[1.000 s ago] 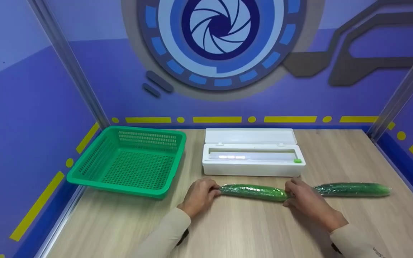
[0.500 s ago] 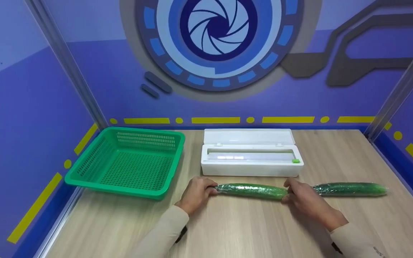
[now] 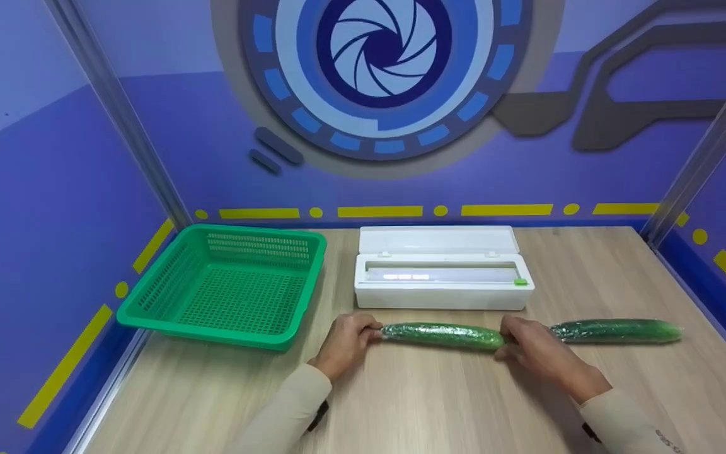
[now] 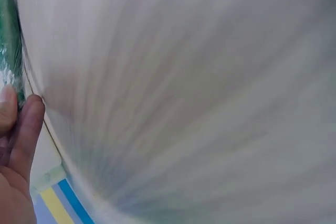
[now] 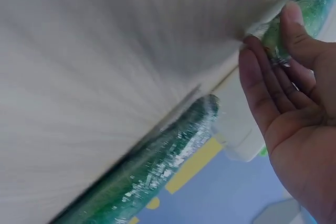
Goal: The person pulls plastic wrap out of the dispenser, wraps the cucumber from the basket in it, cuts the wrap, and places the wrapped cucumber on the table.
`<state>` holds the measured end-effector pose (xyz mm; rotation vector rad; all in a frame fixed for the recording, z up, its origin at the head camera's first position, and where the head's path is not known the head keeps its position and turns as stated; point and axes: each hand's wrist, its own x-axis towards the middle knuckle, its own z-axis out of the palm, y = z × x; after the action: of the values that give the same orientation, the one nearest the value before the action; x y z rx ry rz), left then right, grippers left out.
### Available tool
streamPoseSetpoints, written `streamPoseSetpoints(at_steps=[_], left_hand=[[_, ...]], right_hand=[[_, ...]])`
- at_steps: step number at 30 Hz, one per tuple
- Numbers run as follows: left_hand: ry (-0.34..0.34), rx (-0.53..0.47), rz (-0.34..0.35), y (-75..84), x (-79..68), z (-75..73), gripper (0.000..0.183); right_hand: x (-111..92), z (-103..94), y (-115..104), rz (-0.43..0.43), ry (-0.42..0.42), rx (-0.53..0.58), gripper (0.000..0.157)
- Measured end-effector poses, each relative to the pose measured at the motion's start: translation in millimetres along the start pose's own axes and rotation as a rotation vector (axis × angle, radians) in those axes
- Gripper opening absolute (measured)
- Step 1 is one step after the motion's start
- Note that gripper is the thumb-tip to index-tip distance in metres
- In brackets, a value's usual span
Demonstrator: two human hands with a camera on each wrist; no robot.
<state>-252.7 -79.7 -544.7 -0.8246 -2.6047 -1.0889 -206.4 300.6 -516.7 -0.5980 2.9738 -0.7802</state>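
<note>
A cucumber in clear plastic wrap (image 3: 442, 335) lies crosswise on the table between my hands. Its left end is pinched between thumb and fingers of my left hand (image 3: 345, 343); in the left wrist view the film gathers at those fingertips (image 4: 34, 103). My right hand (image 3: 539, 353) pinches the opposite end, and the right wrist view shows thumb and fingers around the wrapped tip (image 5: 273, 40). Just beyond the right hand lies a second wrapped cucumber (image 3: 618, 331), its near end partly hidden behind that hand in the head view.
Behind the cucumber stands a white cling film dispenser (image 3: 445, 298), lid raised, with a film roll inside and a green slider (image 3: 520, 282) at its right. A green plastic basket (image 3: 303, 309) sits at the left. Panelled walls (image 3: 363, 189) enclose the table's back and sides.
Both hands keep their hold on the cucumber's ends, and it stays in nearly the same place. The view has shifted very slightly.
</note>
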Motion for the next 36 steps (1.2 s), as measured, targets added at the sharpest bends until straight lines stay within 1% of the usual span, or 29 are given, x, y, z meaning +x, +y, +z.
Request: streamPoseSetpoints(at_steps=[2, 5, 7, 8, 11, 14, 16, 18, 20, 23, 25, 27, 29, 31, 36], left_hand=[[-0.011, 0.025, -0.001, 1.3, 1.0, -0.8, 0.011], [-0.03, 0.055, -0.01, 1.8, 2.4, -2.2, 0.021], [-0.031, 0.062, -0.016, 1.1, 3.1, -2.5, 0.026], [-0.032, 0.067, -0.023, 0.8, 3.3, -2.5, 0.026], [-0.025, 0.086, -0.018, -0.7, 4.0, -1.7, 0.021], [-0.022, 0.094, 0.018, -1.6, 3.4, -1.7, 0.019], [-0.027, 0.09, 0.041, -2.0, 2.5, -2.7, 0.017], [-0.031, 0.091, 0.064, -2.2, 1.3, -3.5, 0.016], [-0.033, 0.096, 0.067, -2.6, 0.3, -4.2, 0.015], [-0.028, 0.101, 0.053, -4.1, -1.1, -4.3, 0.015], [-0.027, 0.088, 0.031, -5.1, -1.5, -4.1, 0.018], [-0.027, 0.071, 0.02, -5.9, -1.7, -4.0, 0.02], [-0.028, 0.068, 0.019, -5.7, -1.4, -4.0, 0.018], [-0.028, 0.074, 0.023, -4.8, -0.9, -3.9, 0.014], [-0.034, 0.097, 0.025, -2.4, -0.4, -3.2, 0.005]], right_hand=[[1.2, -1.6, 0.9, -0.034, 0.002, -0.025, 0.023], [2.4, -3.1, 2.4, -0.057, -0.003, -0.046, 0.013], [2.4, -3.3, 2.9, -0.071, -0.004, -0.056, 0.011], [2.2, -3.0, 3.0, -0.08, 0.001, -0.064, 0.012], [1.3, -3.5, 2.0, -0.112, 0.017, -0.103, 0.018], [1.5, -4.2, -0.6, -0.127, 0.036, -0.138, 0.02], [2.5, -4.3, -3.0, -0.122, 0.044, -0.152, 0.02], [4.0, -3.9, -4.9, -0.125, 0.061, -0.165, 0.026], [5.6, -3.7, -6.5, -0.135, 0.073, -0.183, 0.036], [7.2, -3.8, -8.8, -0.111, 0.079, -0.156, 0.046], [8.4, -4.0, -10.0, -0.079, 0.062, -0.112, 0.045], [8.2, -3.1, -10.0, -0.061, 0.053, -0.067, 0.042], [7.7, -1.5, -8.4, -0.06, 0.05, -0.047, 0.041], [6.9, -0.5, -6.4, -0.068, 0.056, -0.047, 0.038], [7.6, 0.7, -2.2, -0.081, 0.065, -0.062, 0.025]])
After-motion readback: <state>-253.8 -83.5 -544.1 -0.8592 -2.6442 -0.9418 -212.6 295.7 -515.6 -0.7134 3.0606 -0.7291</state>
